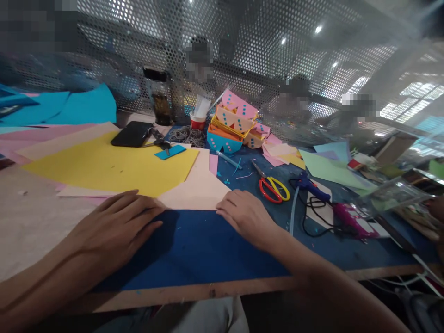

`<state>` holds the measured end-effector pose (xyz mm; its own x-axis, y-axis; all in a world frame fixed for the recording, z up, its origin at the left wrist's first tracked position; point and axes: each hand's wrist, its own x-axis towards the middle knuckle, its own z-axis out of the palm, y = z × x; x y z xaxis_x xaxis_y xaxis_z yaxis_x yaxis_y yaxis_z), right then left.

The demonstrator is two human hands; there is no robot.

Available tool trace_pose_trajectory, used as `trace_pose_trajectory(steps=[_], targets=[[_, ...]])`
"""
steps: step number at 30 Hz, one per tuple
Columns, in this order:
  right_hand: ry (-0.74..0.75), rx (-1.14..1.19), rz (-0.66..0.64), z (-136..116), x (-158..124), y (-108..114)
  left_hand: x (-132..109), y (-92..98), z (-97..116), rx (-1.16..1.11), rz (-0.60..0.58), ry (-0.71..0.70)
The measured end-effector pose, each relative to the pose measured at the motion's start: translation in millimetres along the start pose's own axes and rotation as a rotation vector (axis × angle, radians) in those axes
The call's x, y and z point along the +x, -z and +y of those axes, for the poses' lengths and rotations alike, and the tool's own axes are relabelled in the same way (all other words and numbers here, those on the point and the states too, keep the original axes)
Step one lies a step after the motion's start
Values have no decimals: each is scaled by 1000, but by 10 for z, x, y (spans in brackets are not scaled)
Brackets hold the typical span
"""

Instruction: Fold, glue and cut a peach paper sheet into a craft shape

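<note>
A pale peach sheet of paper (196, 190) lies on the blue table surface, its near edge between my two hands. My left hand (126, 219) rests palm down at the left end of that edge, fingers stretched out, thumb apart from them. Under its fingertips the peach sheet meets a large yellow sheet (114, 164). At the right corner, my right hand (244, 215) has its fingers and thumb closed on the peach paper. Scissors (272, 187) with one red and one yellow handle lie just beyond my right hand.
Behind are a phone (132, 134), keys (165, 144), a lidded bottle (160, 99), a red-and-white cup (197, 120) and stacked paper pieces with dots (234, 118). Rightward lie a blue glue gun (314, 186), a purple power strip (354, 222) and green paper (333, 169). A perforated metal screen (243, 55) stands behind.
</note>
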<state>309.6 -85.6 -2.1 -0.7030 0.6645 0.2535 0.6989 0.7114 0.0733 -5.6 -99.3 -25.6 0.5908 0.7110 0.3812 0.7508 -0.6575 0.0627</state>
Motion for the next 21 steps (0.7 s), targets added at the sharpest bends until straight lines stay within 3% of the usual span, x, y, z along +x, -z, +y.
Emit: trace_pose_trajectory(steps=[4, 9, 14, 21], targets=[[23, -29, 36, 9, 27, -18, 146, 34, 7, 49, -23, -31], [67, -94, 50, 9, 27, -38, 354, 2, 74, 77, -32, -171], [81, -119, 44, 20, 20, -31, 491, -27, 99, 124, -129, -230], [64, -59, 61, 14, 40, -41, 526, -136, 17, 182, 48, -304]])
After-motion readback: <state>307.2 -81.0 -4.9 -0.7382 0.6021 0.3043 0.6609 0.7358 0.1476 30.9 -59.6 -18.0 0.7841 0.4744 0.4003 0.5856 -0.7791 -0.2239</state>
